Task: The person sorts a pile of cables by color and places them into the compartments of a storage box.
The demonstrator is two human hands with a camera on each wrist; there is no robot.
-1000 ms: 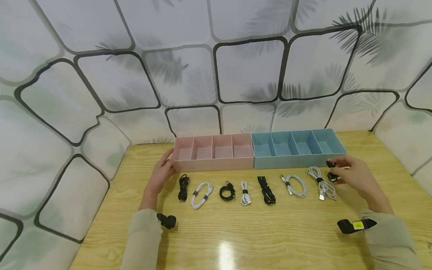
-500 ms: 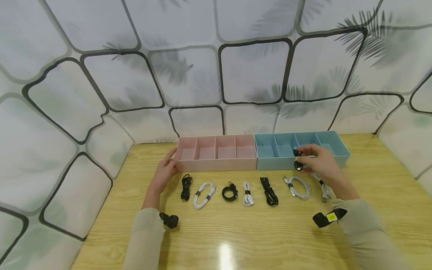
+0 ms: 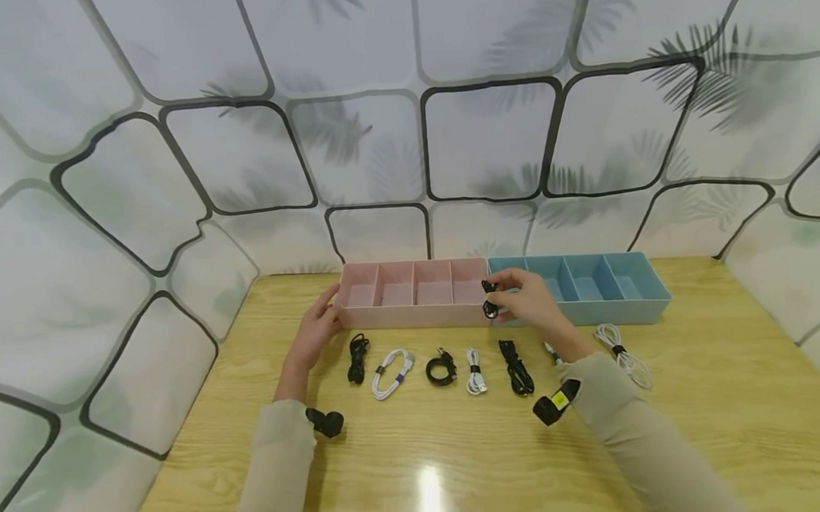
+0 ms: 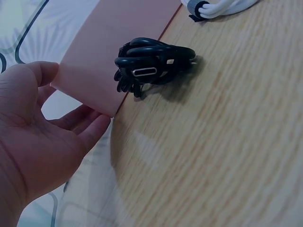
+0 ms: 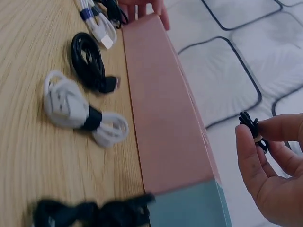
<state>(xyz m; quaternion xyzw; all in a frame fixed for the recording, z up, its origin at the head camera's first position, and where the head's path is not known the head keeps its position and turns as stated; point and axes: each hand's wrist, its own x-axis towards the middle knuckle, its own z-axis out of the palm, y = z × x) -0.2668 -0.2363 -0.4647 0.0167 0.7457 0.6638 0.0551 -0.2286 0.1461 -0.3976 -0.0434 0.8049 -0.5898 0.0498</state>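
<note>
My right hand (image 3: 526, 296) pinches a small tied black cable (image 3: 491, 306) between thumb and fingertips. In the head view the cable overlaps the front wall where the pink and blue boxes meet; the right wrist view shows the bundle (image 5: 253, 132) held up with a pale band round it. My left hand (image 3: 316, 327) touches the left end of the pink divided box (image 3: 413, 316). In the left wrist view its thumb lies at the upper corner and its fingertips at the lower one. A black coiled cable (image 4: 151, 64) lies close to that end, against the wood.
The blue divided box (image 3: 608, 313) stands end to end with the pink one. In front runs a row of tied cables, among them a white loop (image 3: 382, 385), a black coil (image 3: 441, 370), a white bundle (image 3: 475, 372), a black bundle (image 3: 516, 368) and a white cable (image 3: 624, 357).
My right hand has carried the black cable leftward from the blue box's right end to where the boxes meet. My left hand stays at the pink box's end.
</note>
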